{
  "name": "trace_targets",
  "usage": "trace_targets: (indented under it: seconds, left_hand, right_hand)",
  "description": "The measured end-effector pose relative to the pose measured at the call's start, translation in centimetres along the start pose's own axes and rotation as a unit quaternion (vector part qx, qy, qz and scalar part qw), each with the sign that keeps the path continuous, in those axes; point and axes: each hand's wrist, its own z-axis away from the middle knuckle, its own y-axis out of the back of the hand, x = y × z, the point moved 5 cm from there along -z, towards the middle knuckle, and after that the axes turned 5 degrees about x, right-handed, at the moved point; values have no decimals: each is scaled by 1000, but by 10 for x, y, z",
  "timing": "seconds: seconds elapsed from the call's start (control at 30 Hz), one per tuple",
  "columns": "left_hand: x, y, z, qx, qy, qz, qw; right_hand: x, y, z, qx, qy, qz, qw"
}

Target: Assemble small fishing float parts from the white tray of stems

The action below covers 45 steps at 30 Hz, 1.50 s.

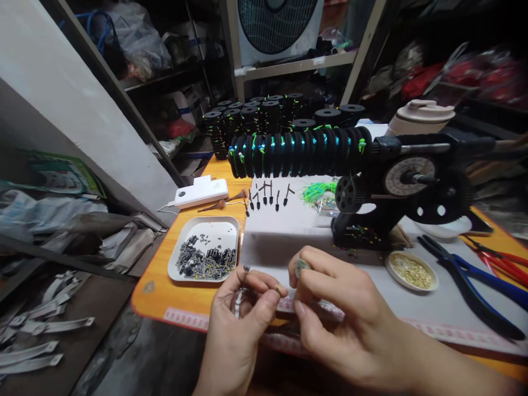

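Note:
My left hand is closed in a pinch, with a tiny gold-coloured piece at the tips of thumb and forefinger. A small grey bit shows above its curled fingers, and a whitish strip lies inside the palm. Just to the right, my right hand is also closed, thumb toward forefinger; what it pinches, if anything, is too small to make out. A greenish patch shows at its fingers. Both hands are over the table's front edge, fingertips close together but apart.
Left of my hands, a white tray holds small black and grey parts. A shallow dish of gold-coloured bits, blue-handled pliers and red-handled pliers lie right. Behind stands a black winding device with a ribbed, line-wound roller.

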Motion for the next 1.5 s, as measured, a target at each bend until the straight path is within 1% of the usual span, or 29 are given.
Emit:
trace_targets:
  seconds: [0.07,0.13,0.43,0.9,0.97,1.07,1.13,1.2,1.3,1.33,1.43,1.5]
  left_hand:
    - [1,-1,2,16,6,12,1000]
    - [2,-2,3,20,6,17,1000]
    - [2,-1,3,12,-2,6,1000]
    - [2,-1,3,15,-21,-22,999]
    - [3,-1,4,25,-40,-32,998]
    - [7,2,5,50,-90,-41,994]
    - [11,4,5,56,-121,-50,990]
    - [14,6,4,44,-137,-70,987]
    - [16,6,1,9,-147,-100,984]
    - [17,6,1,6,-155,-107,982]
    - [21,4,2,2,-199,-129,972]
    - [23,0,3,-31,-225,-146,963]
  right_hand:
    - [-1,1,0,2,-1,-6,1000]
    - [-2,2,0,4,1,-10,1000]
    - [-2,1,1,0,1,-13,1000]
    - [0,1,1,-7,-3,-5,1000]
    - [0,1,0,-3,9,10,1000]
    - [-1,3,0,3,40,67,997]
    - [0,4,0,8,53,92,994]
    - [2,5,0,6,52,72,996]
    - [3,7,-3,-7,34,5,999]
    - [4,8,-4,-6,23,-13,1000]
    - [6,11,-7,2,-14,-51,999]
    - [6,13,-8,-2,-33,-56,998]
